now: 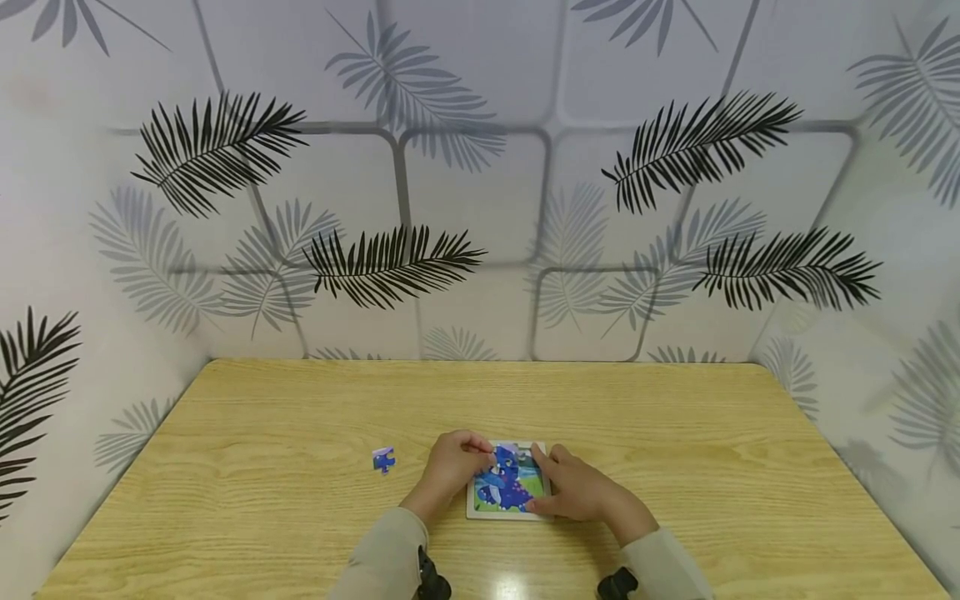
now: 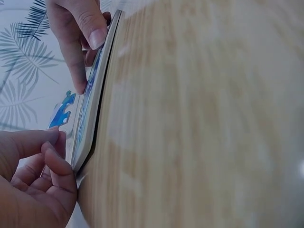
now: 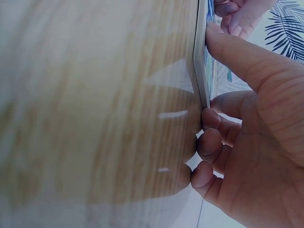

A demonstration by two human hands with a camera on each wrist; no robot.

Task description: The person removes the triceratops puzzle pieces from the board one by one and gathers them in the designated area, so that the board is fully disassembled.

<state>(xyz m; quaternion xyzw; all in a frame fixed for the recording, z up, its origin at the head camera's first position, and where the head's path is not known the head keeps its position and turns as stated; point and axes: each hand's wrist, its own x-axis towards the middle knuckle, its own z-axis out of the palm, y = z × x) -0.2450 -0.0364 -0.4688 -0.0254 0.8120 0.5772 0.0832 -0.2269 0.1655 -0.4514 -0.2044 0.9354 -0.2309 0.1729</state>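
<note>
A jigsaw puzzle [image 1: 506, 492] showing a blue dinosaur lies in a pale-rimmed tray [image 1: 502, 516] on the table. At its upper left edge is my left hand [image 1: 452, 461]. Thumb and index finger of that hand pinch a blue puzzle piece [image 2: 61, 113], which is tilted up over the puzzle in the left wrist view. My right hand [image 1: 581, 490] holds the tray by its right side. Its thumb [image 3: 237, 52] rests on the puzzle's face near the lower right corner, and the other fingers are bent at the edge and the tabletop.
Left of the tray, a loose blue and purple puzzle piece [image 1: 383, 459] lies on the wooden table [image 1: 300, 417]. Behind the table stands a wall [image 1: 480, 200] with a leaf pattern.
</note>
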